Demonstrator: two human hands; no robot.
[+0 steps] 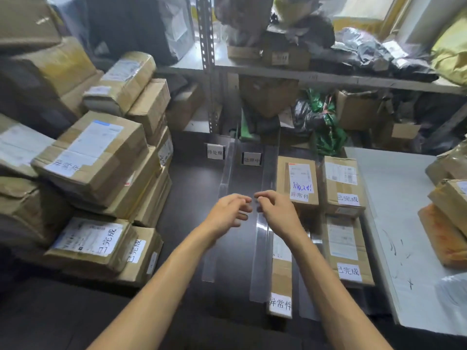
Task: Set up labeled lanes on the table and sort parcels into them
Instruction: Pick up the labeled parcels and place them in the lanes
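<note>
Parcels (93, 157) in brown card, heaped at the left edge of the dark table (192, 188); four more laid flat in the lanes at its right. Lane-building apparently in hand, rather than sorting: clear divider strip (261, 248) running away down the table, a neighbouring strip (227, 170) to its left, two label cards stood at the far end. Left hand (227, 213) and right hand (275, 213) held over the middle lane, fingers loosely curled, fingertips almost meeting near the top edge of the divider strip. Impossible to tell whether pinching that clear edge or merely hovering at it.

Next, by the look of it: seat or straighten the strip parallel with its neighbour, without nudging the boxes just beside it; then draw from the heap by label.

Legible on the left card (215, 152): 待处理. On the second card (251, 159): 处理中, partly blurred. On white slips stuck to the boxes: 异常件 on a top box of the heap, on the far box (298, 183) next to the strip, and on the narrow near box (280, 281); 已完成 on the two boxes of the rightmost lane (342, 185) and on two low in the heap. Blue scrawl on one shipping label, unreadable; printed shipping labels too small to read.
</note>
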